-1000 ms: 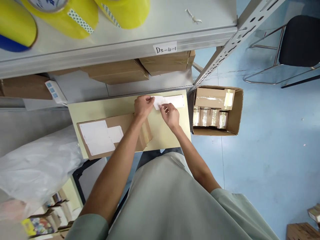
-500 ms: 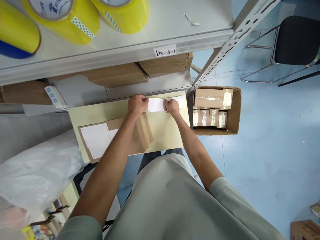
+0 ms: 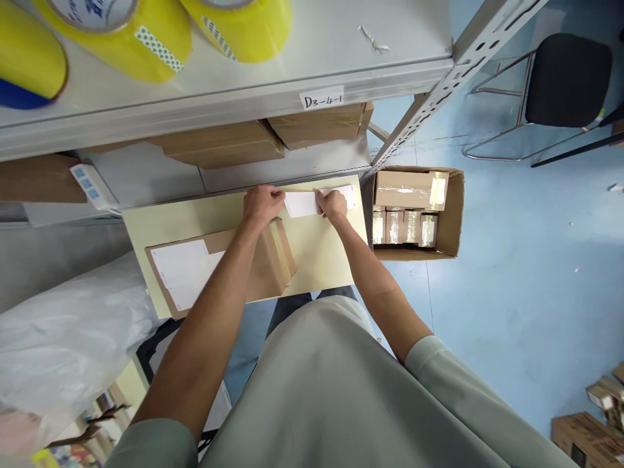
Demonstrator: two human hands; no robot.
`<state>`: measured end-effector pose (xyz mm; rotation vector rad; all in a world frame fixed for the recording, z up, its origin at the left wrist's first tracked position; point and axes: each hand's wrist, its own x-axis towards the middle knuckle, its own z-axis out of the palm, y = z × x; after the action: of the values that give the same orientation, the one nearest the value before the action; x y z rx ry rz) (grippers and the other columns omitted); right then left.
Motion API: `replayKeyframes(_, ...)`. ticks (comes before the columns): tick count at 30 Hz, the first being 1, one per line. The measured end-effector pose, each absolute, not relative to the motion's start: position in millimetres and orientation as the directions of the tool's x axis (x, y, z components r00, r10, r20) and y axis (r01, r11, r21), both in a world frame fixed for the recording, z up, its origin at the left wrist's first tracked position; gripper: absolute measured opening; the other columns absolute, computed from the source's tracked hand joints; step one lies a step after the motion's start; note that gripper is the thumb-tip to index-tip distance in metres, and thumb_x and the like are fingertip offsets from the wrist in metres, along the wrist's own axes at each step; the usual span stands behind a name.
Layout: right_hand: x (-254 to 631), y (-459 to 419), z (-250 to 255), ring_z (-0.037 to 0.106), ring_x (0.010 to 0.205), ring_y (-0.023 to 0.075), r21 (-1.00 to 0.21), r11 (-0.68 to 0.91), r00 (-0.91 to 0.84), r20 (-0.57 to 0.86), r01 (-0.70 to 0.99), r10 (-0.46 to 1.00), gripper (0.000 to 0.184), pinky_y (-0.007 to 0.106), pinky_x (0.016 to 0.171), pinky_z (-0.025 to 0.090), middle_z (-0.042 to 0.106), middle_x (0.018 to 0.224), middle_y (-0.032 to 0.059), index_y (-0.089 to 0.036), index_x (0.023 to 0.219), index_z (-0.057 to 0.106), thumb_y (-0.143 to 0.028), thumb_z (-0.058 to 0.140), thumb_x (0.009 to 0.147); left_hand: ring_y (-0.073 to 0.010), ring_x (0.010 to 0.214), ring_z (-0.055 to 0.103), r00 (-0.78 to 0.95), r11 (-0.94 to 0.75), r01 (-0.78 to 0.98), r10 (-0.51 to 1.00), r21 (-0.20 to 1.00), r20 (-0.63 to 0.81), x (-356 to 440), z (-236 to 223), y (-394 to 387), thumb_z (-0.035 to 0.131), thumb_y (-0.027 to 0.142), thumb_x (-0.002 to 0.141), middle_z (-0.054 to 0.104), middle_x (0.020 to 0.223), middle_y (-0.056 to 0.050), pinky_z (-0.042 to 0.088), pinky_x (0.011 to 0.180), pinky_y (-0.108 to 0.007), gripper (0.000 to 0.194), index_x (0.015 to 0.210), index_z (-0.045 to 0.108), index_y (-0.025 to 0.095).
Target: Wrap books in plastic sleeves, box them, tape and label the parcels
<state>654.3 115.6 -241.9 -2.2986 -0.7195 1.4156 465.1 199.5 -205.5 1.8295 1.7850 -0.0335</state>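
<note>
Strips of white label paper lie along the far edge of the pale yellow tabletop. My left hand pinches the left end of the paper between thumb and fingertips. Further right, my right hand has its fingers closed on the paper, and more of it shows beyond the knuckles. A cardboard box lies on the table under my left forearm. White sheets cover part of its top; the forearm hides some of it.
A metal shelf with yellow tape rolls overhangs the table's far side, with cardboard boxes beneath. Right of the table stands an open carton of smaller boxes. A black chair is at far right, a plastic bag at left.
Both hands stay on the paper with almost no movement. The whole view has shifted slightly, so the table and carton appear a little further left.
</note>
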Motion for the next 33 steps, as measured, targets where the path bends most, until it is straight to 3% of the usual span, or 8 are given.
replayKeyframes(11,655,119,-247,0.063,0.041,0.0141,-0.520,-0.831,0.378,-0.742,0.196,0.553,0.058,0.027,0.075,0.062,0.068,0.051,0.0003,-0.022,0.067,0.067,-0.052,0.063,0.117,-0.0397,0.110,0.079,0.073,0.094,0.922,0.911,0.376,-0.406,466,-190,191,0.078,0.025,0.084,0.083,0.088,-0.011,0.060,0.109,-0.048,0.006,0.078,0.078,0.024)
replayKeyframes(16,654,119,-250,0.063,0.040,0.0146,-0.505,-0.844,0.386,-0.753,0.178,0.532,0.054,0.027,0.072,0.062,0.066,0.049,-0.0010,-0.023,0.072,0.067,-0.054,0.064,0.117,-0.0365,0.110,0.080,0.057,0.110,0.914,0.918,0.390,-0.392,459,-158,188,0.075,0.025,0.089,0.083,0.093,-0.011,0.060,0.106,-0.044,0.009,0.081,0.077,0.022)
replayKeyframes(22,655,121,-236,0.064,0.043,0.0163,-0.499,-0.856,0.322,-0.795,0.134,0.514,0.055,0.027,0.069,0.063,0.066,0.050,0.0011,-0.022,0.076,0.067,-0.059,0.063,0.116,-0.0237,0.085,0.079,0.113,0.195,0.744,0.905,0.639,-0.409,450,-84,158,0.066,0.036,0.100,0.081,0.090,-0.006,0.063,0.086,-0.033,0.022,0.089,0.077,0.020)
replayKeyframes(27,660,79,-188,0.078,0.068,0.0208,-0.682,-0.694,0.134,-0.729,-0.230,0.672,0.072,0.029,0.073,0.067,0.076,0.070,0.0090,-0.022,0.073,0.068,-0.079,0.050,0.113,-0.0222,0.083,0.076,0.127,0.234,0.602,0.916,0.764,-0.380,433,-37,111,0.067,0.039,0.101,0.076,0.080,-0.005,0.061,0.084,-0.033,0.026,0.082,0.074,0.021)
replayKeyframes(29,663,46,-162,0.080,0.077,0.0227,-0.738,-0.588,0.074,-0.641,-0.331,0.764,0.077,0.032,0.076,0.068,0.079,0.077,0.0103,-0.021,0.077,0.072,-0.090,0.051,0.106,-0.0228,0.083,0.074,0.145,0.239,0.574,0.912,0.783,-0.385,426,-25,93,0.069,0.047,0.101,0.075,0.079,-0.005,0.060,0.084,-0.034,0.032,0.081,0.073,0.022)
replayKeyframes(33,671,-22,-110,0.069,0.072,0.0178,-0.864,-0.421,0.107,-0.463,-0.276,0.880,0.068,0.032,0.076,0.064,0.074,0.075,0.0020,-0.022,0.078,0.076,-0.088,0.091,0.074,-0.0228,0.082,0.070,0.211,0.240,0.511,0.896,0.825,-0.391,422,-6,61,0.076,0.068,0.095,0.074,0.082,-0.006,0.056,0.080,-0.035,0.048,0.083,0.075,0.022)
